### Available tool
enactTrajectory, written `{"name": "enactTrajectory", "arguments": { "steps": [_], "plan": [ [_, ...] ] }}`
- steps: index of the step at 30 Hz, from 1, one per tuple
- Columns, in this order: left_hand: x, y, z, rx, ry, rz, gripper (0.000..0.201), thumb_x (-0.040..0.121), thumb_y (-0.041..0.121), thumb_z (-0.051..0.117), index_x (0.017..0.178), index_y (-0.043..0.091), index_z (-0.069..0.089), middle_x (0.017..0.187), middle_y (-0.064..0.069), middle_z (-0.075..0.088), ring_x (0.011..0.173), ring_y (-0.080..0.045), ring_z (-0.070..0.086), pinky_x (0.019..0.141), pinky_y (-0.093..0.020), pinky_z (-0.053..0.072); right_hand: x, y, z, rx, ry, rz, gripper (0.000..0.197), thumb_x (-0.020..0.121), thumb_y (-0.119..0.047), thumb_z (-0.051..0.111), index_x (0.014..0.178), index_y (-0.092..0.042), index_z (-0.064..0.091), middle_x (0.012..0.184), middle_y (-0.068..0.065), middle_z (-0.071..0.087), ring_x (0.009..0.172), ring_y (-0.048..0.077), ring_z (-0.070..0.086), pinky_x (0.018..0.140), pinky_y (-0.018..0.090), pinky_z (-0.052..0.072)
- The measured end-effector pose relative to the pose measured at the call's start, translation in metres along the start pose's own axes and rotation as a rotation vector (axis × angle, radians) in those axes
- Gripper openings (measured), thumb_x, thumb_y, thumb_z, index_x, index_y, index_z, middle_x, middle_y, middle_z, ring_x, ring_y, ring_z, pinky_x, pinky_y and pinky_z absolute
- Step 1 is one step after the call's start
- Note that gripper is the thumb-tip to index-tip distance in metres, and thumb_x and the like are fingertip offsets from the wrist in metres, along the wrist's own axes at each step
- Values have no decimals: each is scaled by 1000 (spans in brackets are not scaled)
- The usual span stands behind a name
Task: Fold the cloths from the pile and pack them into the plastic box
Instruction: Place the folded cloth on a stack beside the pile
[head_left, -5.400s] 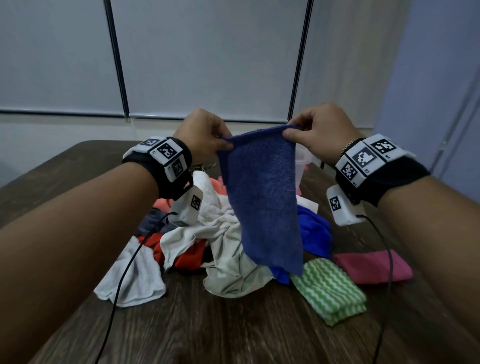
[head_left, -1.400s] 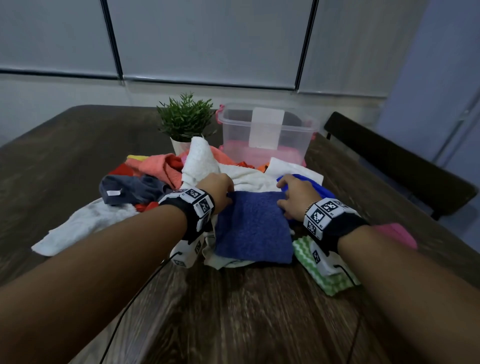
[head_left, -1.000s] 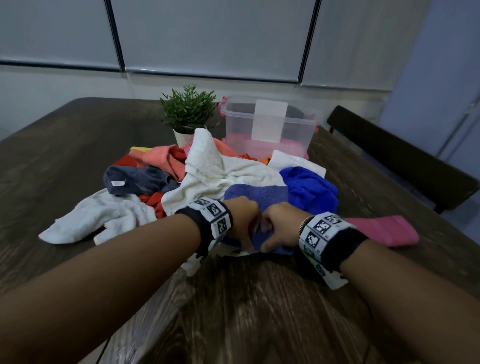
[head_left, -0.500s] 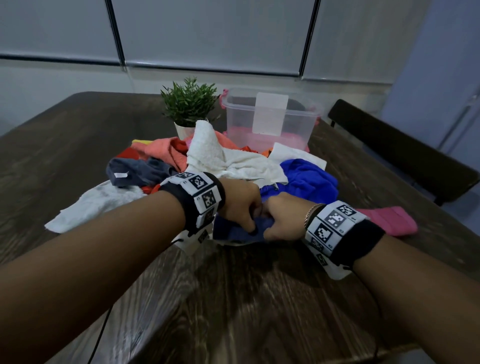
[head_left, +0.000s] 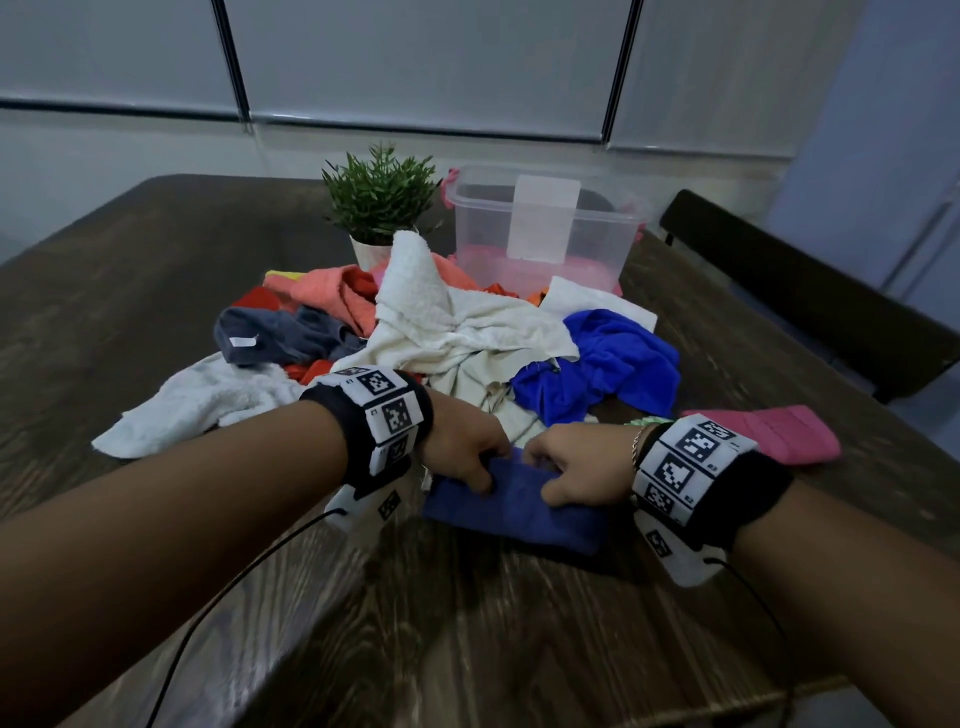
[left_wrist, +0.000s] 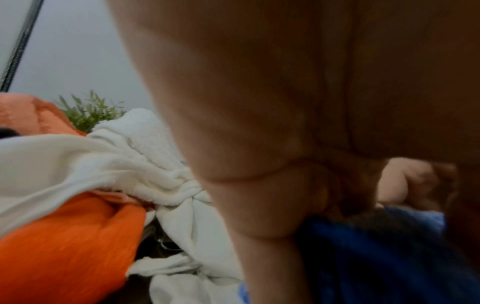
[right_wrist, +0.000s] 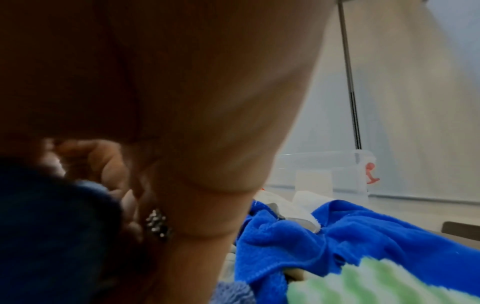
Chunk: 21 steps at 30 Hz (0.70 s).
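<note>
- The dark blue cloth, folded, lies at lower centre of the head view.
- Its far edge is pinched by the left hand and right hand.
- It is judged soft, light and limp; both ends should be supported toward the plastic box, upper centre.

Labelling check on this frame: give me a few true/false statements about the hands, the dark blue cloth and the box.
1. Both hands, left hand and right hand, rest on the dark blue cloth. True.
2. The dark blue cloth lies inside the plastic box. False: it lies folded on the table, nearer the person than the pile.
3. A potted plant stands left of the box. True.
4. The pink folded cloth sits left of the pile. False: it lies on the right side.
</note>
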<state>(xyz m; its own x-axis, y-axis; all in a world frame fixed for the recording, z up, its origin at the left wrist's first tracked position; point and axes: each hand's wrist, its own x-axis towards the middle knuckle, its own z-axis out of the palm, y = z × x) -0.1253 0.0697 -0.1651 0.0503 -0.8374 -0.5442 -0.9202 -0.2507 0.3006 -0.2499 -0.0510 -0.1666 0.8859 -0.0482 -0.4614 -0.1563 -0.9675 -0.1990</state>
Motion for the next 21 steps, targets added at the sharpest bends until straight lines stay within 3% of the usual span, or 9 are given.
{"name": "enactTrajectory", "arguments": {
  "steps": [3, 6, 8, 10, 13, 17, 18, 21],
  "plan": [
    [-1, -6, -2, -23, 102, -52, 10, 97, 23, 55, 104, 16, 57, 83, 8, 57, 73, -9, 53, 64, -23, 41, 8, 7, 2, 30, 73, 28, 13, 94, -20, 52, 106, -18, 54, 95, 1, 59, 88, 18, 54, 69, 28, 40],
    [2, -13, 0, 40, 198, -85, 23, 98, 28, 52, 112, 11, 58, 95, 0, 62, 87, -19, 57, 73, -28, 42, 12, 17, 4, 99, 131, 64, 30, 96, -20, 49, 126, -19, 52, 113, 3, 62, 102, 19, 58, 88, 33, 47],
    [4, -17, 1, 57, 236, -101, 27, 99, 32, 51, 115, 11, 58, 105, -4, 64, 91, -20, 58, 76, -29, 43, 12, 23, 5, 111, 178, 70, 32, 95, -22, 54, 128, -21, 52, 117, 2, 63, 106, 19, 59, 93, 37, 48],
    [7, -19, 4, 62, 270, -123, 29, 97, 35, 54, 117, 15, 57, 110, -3, 63, 92, -18, 56, 78, -28, 41, 12, 27, 5, 98, 229, 44, 31, 93, -24, 61, 123, -22, 54, 116, 0, 62, 106, 16, 58, 92, 33, 47],
    [12, -19, 4, 89, 296, -148, 33, 93, 39, 60, 119, 18, 55, 111, -1, 61, 99, -19, 57, 80, -26, 40, 12, 28, 7, 35, 304, -34, 23, 86, -20, 70, 105, -22, 56, 107, -5, 54, 94, 11, 51, 80, 23, 39],
    [16, -17, 2, 118, 254, -151, 41, 89, 41, 66, 122, 19, 56, 115, -2, 62, 100, -19, 56, 82, -29, 43, 18, 22, 9, -37, 262, -80, 6, 86, -18, 65, 89, -22, 62, 97, -6, 59, 92, 16, 57, 82, 33, 48],
    [16, -18, 2, 117, 239, -148, 42, 88, 41, 67, 122, 19, 57, 116, -1, 63, 97, -16, 55, 82, -29, 42, 19, 19, 9, -27, 240, -62, 6, 86, -25, 66, 89, -23, 61, 95, -5, 61, 89, 15, 57, 78, 32, 48],
    [17, -18, 2, 98, 216, -136, 45, 89, 40, 66, 127, 19, 57, 119, -1, 63, 101, -17, 57, 82, -27, 41, 23, 17, 12, -42, 189, -11, 39, 79, -49, 74, 102, -25, 54, 97, -3, 59, 87, 15, 55, 71, 31, 42]
  ]
}}
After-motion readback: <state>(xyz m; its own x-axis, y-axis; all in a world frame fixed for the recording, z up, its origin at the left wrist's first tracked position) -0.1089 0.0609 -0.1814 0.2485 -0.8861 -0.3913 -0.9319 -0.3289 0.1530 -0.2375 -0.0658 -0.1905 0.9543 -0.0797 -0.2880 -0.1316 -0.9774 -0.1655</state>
